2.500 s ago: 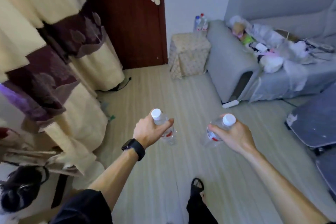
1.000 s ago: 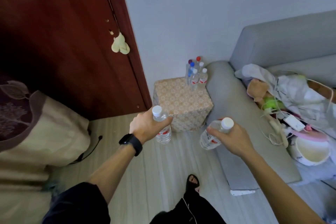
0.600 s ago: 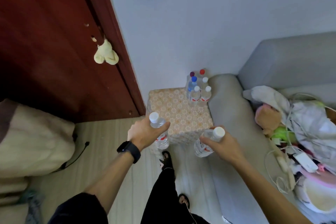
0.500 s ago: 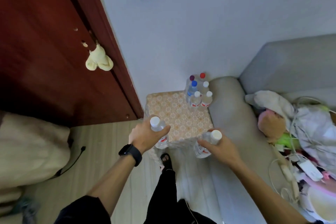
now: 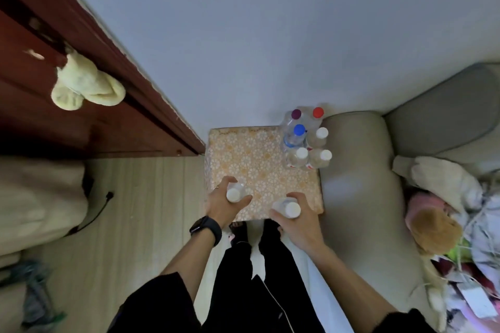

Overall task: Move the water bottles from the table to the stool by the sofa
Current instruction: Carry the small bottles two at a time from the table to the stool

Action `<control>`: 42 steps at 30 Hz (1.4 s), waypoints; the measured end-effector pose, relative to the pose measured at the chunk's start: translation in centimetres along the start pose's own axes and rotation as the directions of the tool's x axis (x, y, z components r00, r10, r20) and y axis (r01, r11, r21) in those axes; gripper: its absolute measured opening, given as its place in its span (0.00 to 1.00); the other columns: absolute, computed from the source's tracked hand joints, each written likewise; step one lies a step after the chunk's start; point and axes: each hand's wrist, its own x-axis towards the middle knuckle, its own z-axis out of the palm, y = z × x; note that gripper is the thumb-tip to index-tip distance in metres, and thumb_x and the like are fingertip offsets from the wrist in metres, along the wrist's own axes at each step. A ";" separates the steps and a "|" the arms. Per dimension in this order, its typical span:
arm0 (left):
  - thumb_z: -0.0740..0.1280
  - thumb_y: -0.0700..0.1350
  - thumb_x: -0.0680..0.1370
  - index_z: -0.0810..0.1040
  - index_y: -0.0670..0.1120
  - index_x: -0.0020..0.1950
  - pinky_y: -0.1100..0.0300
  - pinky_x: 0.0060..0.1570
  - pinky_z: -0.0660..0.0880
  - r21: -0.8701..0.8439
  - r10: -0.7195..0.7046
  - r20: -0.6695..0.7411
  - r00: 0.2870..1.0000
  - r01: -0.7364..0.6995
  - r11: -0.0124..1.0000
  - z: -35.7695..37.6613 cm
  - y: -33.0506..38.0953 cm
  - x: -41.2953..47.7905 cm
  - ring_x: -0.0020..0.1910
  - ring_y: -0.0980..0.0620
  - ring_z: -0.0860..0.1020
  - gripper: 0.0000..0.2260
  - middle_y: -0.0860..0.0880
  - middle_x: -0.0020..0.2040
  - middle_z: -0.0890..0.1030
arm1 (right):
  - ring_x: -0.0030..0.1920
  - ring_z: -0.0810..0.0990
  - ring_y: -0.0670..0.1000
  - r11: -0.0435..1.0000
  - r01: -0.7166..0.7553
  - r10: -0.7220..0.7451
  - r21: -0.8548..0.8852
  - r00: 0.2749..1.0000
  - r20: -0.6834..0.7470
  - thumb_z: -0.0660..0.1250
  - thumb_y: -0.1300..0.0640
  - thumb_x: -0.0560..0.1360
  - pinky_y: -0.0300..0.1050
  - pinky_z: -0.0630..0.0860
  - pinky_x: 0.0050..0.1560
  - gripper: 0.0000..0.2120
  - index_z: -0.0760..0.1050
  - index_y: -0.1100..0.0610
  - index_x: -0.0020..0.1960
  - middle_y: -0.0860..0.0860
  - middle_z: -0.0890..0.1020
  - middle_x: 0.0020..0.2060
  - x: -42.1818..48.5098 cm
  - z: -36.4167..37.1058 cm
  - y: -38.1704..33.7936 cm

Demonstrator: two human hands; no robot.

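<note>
Both hands, which were level with the near edge of the stool (image 5: 251,159) 0.5 s earlier, are now over its patterned top, and the view has tipped to look almost straight down. Left hand (image 5: 224,204), with a wristwatch (image 5: 207,228) on that arm: fingers and thumb curled round the left bottle (image 5: 233,193), a clear bottle with a white cap, held upright above the near left part of the stool top. Right hand (image 5: 297,222): fingers wrapped round the right bottle (image 5: 290,209), also white-capped, slightly tilted and held over the near right edge. Whether either bottle base touches the cover cannot be told from this angle. Far right corner of the stool: group of 6 bottles (image 5: 305,140), upright and packed close together, just beside the sofa arm (image 5: 357,170); caps are 3 white, 1 blue, 1 purple and 1 red. Door (image 5: 54,121): to the left, beyond the stool's far left corner. Progress, as judged: 6 bottles are delivered, 2 more are at the point of being set down, and the bare front and left of the stool top offer room. Release of both grips remains. The table is out of view, so the number of bottles left on it cannot be told.
</note>
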 end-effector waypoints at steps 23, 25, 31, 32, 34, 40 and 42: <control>0.76 0.59 0.70 0.62 0.65 0.70 0.54 0.59 0.75 0.066 0.062 -0.068 0.996 -0.058 0.996 4.3 -5.3 3.4 0.66 0.54 0.72 0.34 0.58 0.74 0.64 | 0.65 0.74 0.52 0.969 0.159 -0.166 -0.191 0.986 -0.024 0.75 0.40 0.70 0.48 0.73 0.61 0.36 0.67 0.53 0.71 0.50 0.74 0.66 8.6 2.5 5.0; 0.75 0.57 0.72 0.63 0.63 0.71 0.55 0.61 0.73 0.086 0.084 -0.054 0.995 -0.079 0.993 4.1 -5.6 3.2 0.70 0.54 0.69 0.32 0.56 0.76 0.63 | 0.65 0.73 0.50 0.949 0.210 -0.219 -0.235 0.976 -0.012 0.75 0.40 0.71 0.45 0.73 0.60 0.35 0.67 0.53 0.70 0.50 0.73 0.66 7.9 1.8 4.9; 0.71 0.52 0.78 0.71 0.57 0.69 0.55 0.59 0.73 0.166 0.124 -0.084 0.989 -0.109 0.980 3.8 -5.7 2.8 0.71 0.52 0.70 0.21 0.55 0.77 0.65 | 0.61 0.74 0.50 0.847 0.286 -0.304 -0.449 0.952 0.032 0.69 0.38 0.73 0.49 0.80 0.48 0.29 0.66 0.43 0.72 0.47 0.67 0.69 6.8 0.4 4.8; 0.70 0.51 0.78 0.72 0.56 0.69 0.56 0.58 0.72 0.180 0.127 -0.083 0.988 -0.110 0.977 3.7 -5.7 2.9 0.70 0.52 0.71 0.19 0.55 0.76 0.66 | 0.58 0.75 0.51 0.829 0.293 -0.308 -0.476 0.950 0.049 0.69 0.39 0.74 0.49 0.80 0.47 0.28 0.67 0.44 0.72 0.48 0.68 0.67 6.8 0.3 4.7; 0.69 0.51 0.79 0.74 0.54 0.68 0.57 0.59 0.72 0.212 0.137 -0.063 0.989 -0.121 0.970 3.7 -5.9 3.0 0.70 0.51 0.71 0.18 0.54 0.75 0.68 | 0.53 0.78 0.53 0.797 0.313 -0.311 -0.516 0.946 0.094 0.69 0.43 0.76 0.48 0.80 0.45 0.25 0.69 0.46 0.71 0.49 0.70 0.64 7.1 0.2 4.4; 0.71 0.48 0.78 0.72 0.54 0.63 0.57 0.46 0.74 0.288 0.243 -0.070 0.968 -0.213 0.933 3.8 -6.0 3.6 0.60 0.46 0.79 0.15 0.50 0.69 0.77 | 0.46 0.81 0.58 0.754 0.346 -0.314 -0.558 0.936 0.156 0.68 0.52 0.78 0.47 0.74 0.39 0.16 0.75 0.55 0.64 0.55 0.75 0.59 8.3 -0.2 2.9; 0.70 0.48 0.79 0.70 0.53 0.63 0.58 0.42 0.73 0.324 0.273 -0.061 0.960 -0.239 0.915 3.7 -6.0 3.7 0.56 0.46 0.81 0.16 0.50 0.66 0.79 | 0.44 0.81 0.60 0.745 0.361 -0.320 -0.561 0.931 0.174 0.69 0.54 0.77 0.46 0.71 0.38 0.16 0.76 0.58 0.63 0.56 0.75 0.57 8.5 -0.3 2.5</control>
